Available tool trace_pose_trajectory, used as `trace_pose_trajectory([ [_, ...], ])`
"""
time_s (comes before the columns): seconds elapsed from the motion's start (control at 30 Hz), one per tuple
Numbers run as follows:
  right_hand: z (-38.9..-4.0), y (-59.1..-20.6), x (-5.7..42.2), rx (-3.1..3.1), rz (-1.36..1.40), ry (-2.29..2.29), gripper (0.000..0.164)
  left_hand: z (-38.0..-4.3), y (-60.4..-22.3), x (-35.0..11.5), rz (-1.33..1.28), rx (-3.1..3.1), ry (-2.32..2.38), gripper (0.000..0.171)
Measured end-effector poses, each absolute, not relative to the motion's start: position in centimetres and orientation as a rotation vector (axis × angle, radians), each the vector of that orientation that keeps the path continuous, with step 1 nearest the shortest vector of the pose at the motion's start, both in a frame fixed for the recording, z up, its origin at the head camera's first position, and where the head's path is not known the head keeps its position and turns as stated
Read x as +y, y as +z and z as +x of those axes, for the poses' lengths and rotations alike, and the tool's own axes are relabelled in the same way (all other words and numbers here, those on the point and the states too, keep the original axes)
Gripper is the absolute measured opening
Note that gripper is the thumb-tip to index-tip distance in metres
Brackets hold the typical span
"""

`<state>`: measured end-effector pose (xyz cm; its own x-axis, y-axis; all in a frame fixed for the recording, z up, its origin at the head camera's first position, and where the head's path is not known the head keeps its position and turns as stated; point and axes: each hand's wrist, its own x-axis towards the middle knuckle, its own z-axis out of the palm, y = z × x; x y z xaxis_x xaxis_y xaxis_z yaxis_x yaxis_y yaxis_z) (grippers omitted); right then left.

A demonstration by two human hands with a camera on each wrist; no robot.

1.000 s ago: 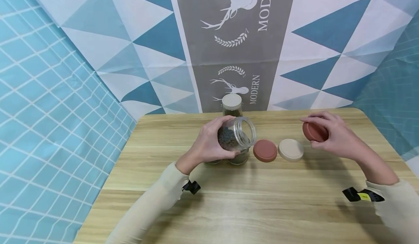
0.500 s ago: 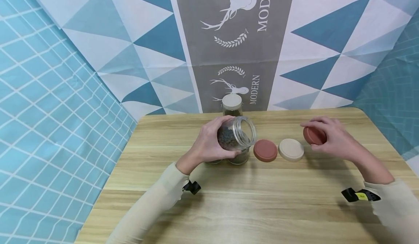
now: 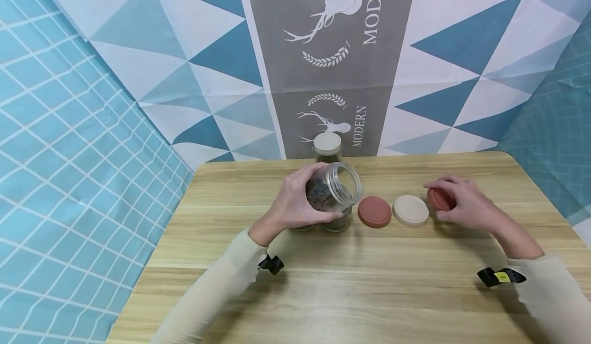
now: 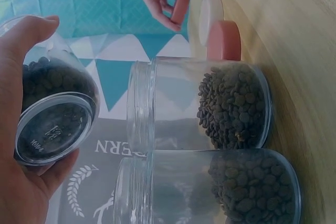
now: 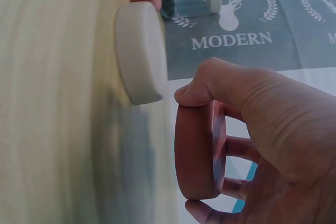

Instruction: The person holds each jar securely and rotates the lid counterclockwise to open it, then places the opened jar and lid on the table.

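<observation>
My left hand [image 3: 297, 198] grips a clear jar [image 4: 58, 98] partly filled with dark pellets. The jar has no lid and is tilted, its mouth facing right, above two other lidless jars. Those two, a nearer jar [image 4: 241, 187] and a farther jar [image 4: 231, 108], stand side by side on the table with similar pellets inside. My right hand [image 3: 468, 203] pinches a red lid [image 5: 199, 150] by its edge, over the table. Just left of it lies a cream lid [image 3: 410, 211], and beside that another red lid [image 3: 374, 211].
A jar with a white lid [image 3: 327, 143] stands at the table's back edge, behind my left hand. The wooden table [image 3: 351, 292] ends at a patterned wall covering [image 3: 332, 67]. A blue tiled sheet [image 3: 69, 169] hangs along the left side.
My right hand has moved down and slightly left with the red lid, closer to the table and the cream lid. The left hand and its jar have hardly moved.
</observation>
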<state>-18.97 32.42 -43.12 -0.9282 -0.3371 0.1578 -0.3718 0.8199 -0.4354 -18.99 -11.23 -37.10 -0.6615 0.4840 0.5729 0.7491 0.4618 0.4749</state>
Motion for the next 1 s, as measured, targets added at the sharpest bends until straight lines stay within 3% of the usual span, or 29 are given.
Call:
trace_pose_trajectory([
  [1.0,-19.2,-45.1,32.8,-3.060,0.542,0.701,0.072,-18.9,-37.1,-11.1,-1.058,-2.351,-1.006,0.100],
])
